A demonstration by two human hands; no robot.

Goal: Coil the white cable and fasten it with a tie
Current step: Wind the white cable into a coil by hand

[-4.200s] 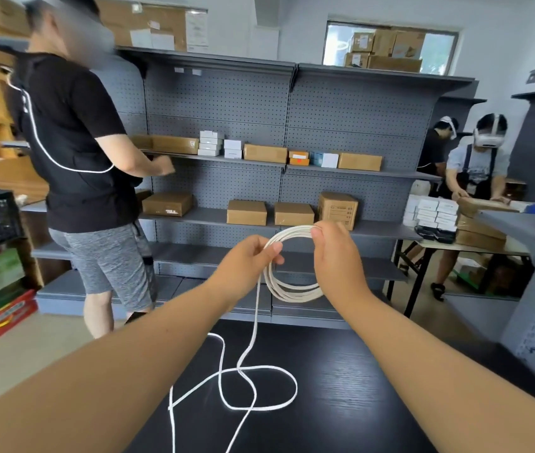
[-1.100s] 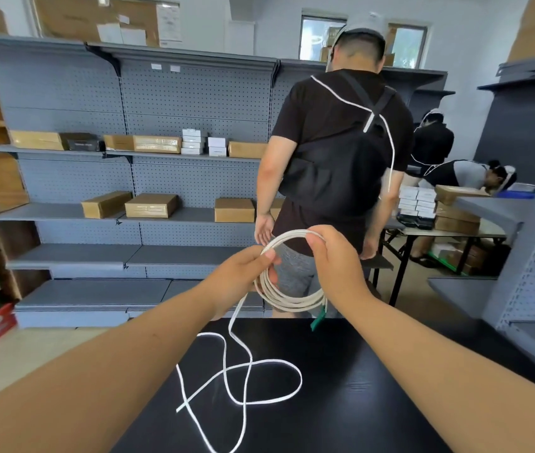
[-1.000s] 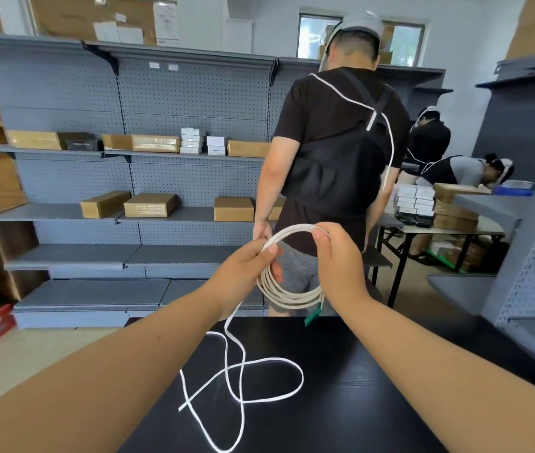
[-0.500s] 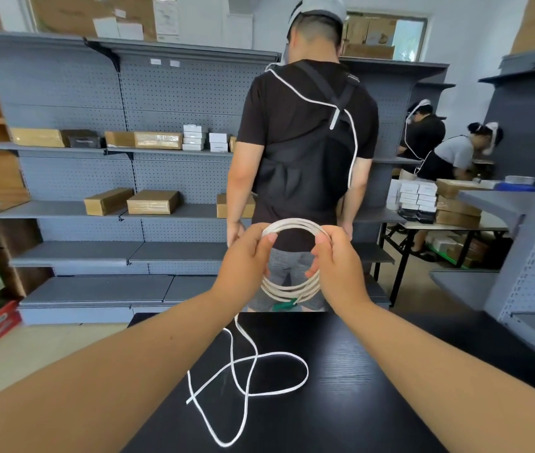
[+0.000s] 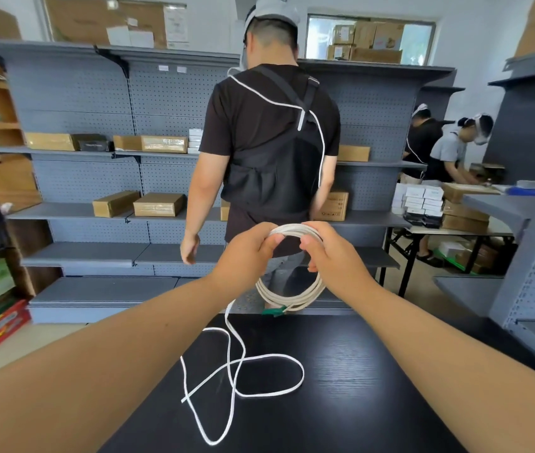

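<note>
White cable [image 5: 292, 304] hangs coiled above the black bench [image 5: 374, 371], its top gripped by left hand [image 5: 246, 253] and right hand [image 5: 335, 259], loose tail looped on the bench.

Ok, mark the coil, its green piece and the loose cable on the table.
coil [image 5: 295, 302]: head view, lower arc of the loops.
green piece [image 5: 272, 311]: head view, its middle.
loose cable [image 5: 272, 356]: head view, top of the lying loop.

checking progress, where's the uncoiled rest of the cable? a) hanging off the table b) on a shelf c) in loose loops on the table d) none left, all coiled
c: the cable trails from the coil down onto the table and lies there in loose loops.
</note>
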